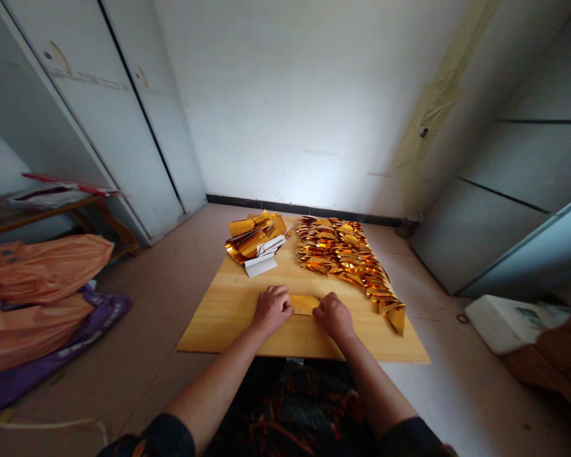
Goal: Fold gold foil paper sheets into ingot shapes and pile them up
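A folded strip of gold foil paper [304, 304] lies low over the wooden board, stretched between my two hands. My left hand [272, 310] grips its left end with curled fingers. At the other end my right hand [333, 315] pinches the strip near its pointed corner. Beyond my left hand is a loose pile of gold foil sheets [254, 238], some turned to their white side. Rows of folded gold foil pieces [342, 251] are packed together on the right half of the board, trailing toward its near right corner.
The wooden board [209, 324] sits in front of my lap. Orange and purple sacks [38, 304] lie to the left near a low wooden bench [90, 206]. A white foam box [495, 324] stands at the right. Pale cabinets [90, 95] and a wall enclose the space.
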The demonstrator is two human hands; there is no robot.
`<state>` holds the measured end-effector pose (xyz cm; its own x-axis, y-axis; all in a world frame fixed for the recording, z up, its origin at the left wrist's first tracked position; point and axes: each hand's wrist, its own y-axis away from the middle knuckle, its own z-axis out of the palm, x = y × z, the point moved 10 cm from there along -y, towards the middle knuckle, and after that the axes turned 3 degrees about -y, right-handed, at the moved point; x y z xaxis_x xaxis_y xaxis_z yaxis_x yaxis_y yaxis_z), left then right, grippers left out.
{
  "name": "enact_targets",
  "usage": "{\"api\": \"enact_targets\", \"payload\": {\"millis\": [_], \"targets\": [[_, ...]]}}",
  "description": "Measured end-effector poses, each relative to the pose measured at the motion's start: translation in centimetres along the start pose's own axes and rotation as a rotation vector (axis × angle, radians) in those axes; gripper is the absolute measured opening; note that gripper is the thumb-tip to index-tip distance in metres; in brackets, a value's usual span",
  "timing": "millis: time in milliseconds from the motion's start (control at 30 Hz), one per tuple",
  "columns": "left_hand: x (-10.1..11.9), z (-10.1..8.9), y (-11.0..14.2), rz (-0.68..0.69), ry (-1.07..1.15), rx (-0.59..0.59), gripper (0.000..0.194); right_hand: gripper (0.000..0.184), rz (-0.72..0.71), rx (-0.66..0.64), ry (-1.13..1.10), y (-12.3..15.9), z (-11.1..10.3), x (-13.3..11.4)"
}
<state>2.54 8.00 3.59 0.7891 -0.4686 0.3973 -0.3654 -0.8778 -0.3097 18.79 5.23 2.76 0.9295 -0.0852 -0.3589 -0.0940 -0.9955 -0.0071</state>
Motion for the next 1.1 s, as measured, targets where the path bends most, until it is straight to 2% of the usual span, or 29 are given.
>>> {"api": "enact_targets", "payload": {"millis": [100, 267, 367, 500, 600, 800, 933, 1100], "targets": [[0.5, -0.3, 0.2, 0.043, -0.002, 0.018, 0.006, 0.014, 0.008, 0.005, 0.002, 0.0, 0.0, 0.2], [3.1, -1.2, 0.8, 0.24, -0.079, 0.056, 0.009, 0.008, -0.003, 0.069, 0.026, 0.4, -0.8, -0.2], [4.5, -0.6, 1.2, 0.345, -0.157, 0.027, 0.016, 0.006, -0.082, 0.092, 0.072, 0.8, -0.8, -1.7], [5.1, 0.7, 1.2, 0.42, -0.194, -0.037, 0.024, 0.015, -0.132, 0.034, 0.132, 0.9, 0.4, -3.2], [5.1, 0.7, 1.5, 0.441, -0.166, -0.051, 0.027, 0.015, -0.081, 0.02, 0.136, 0.6, 0.6, -3.0], [4.9, -0.5, 3.6, 0.497, -0.144, -0.033, 0.024, 0.013, 0.016, -0.017, 0.085, 0.6, 0.5, -2.5], [4.6, -0.6, 4.4, 0.473, -0.176, -0.03, 0.027, 0.026, 0.058, 0.023, 0.093, 0.9, 0.1, -3.1], [4.4, -0.3, 4.3, 0.417, -0.183, -0.049, 0.025, 0.029, 0.079, 0.017, 0.102, 1.0, 0.0, -3.4]]}}
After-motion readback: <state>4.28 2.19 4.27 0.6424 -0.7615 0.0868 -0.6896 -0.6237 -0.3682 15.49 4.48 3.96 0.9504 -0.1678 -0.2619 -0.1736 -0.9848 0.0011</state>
